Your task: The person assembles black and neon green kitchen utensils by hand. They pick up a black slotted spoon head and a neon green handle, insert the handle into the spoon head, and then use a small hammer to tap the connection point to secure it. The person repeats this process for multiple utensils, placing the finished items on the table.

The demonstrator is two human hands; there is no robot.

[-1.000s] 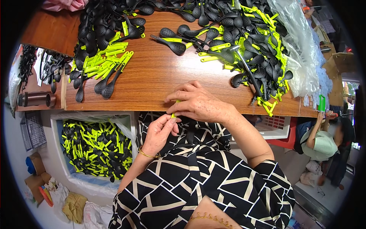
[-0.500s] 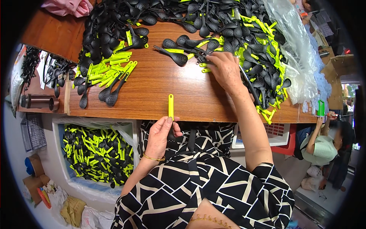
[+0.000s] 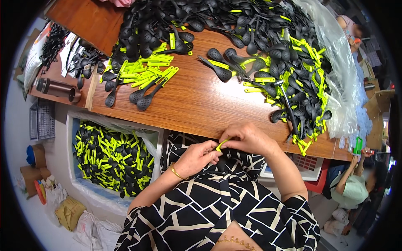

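A lime-green utensil handle point(image 3: 220, 145) is held at the table's front edge, tilted, most of it covered by fingers. My left hand point(image 3: 193, 161) is closed round its lower part. The fingertips of my right hand point(image 3: 250, 139) pinch near its upper end; whether they also hold a small piece is hidden. Beyond my hands, black perforated spoons point(image 3: 220, 72) with green handles lie loose on the wooden table point(image 3: 190, 98). To the left, several green-handled spoons point(image 3: 144, 98) lie fanned out beside a stack of green handles point(image 3: 136, 75).
A large heap of black spoon heads point(image 3: 234, 21) covers the table's far side. A hammer point(image 3: 288, 104) rests on the right-hand pile. Below the left table edge stands a lined bin point(image 3: 157, 163) full of green-and-black pieces. A co-worker point(image 3: 351, 188) sits at right.
My right hand has come back from the right-hand pile to my left hand, and now pinches the green handle. The handle, upright before, is tilted. The whole view has shifted and turned.
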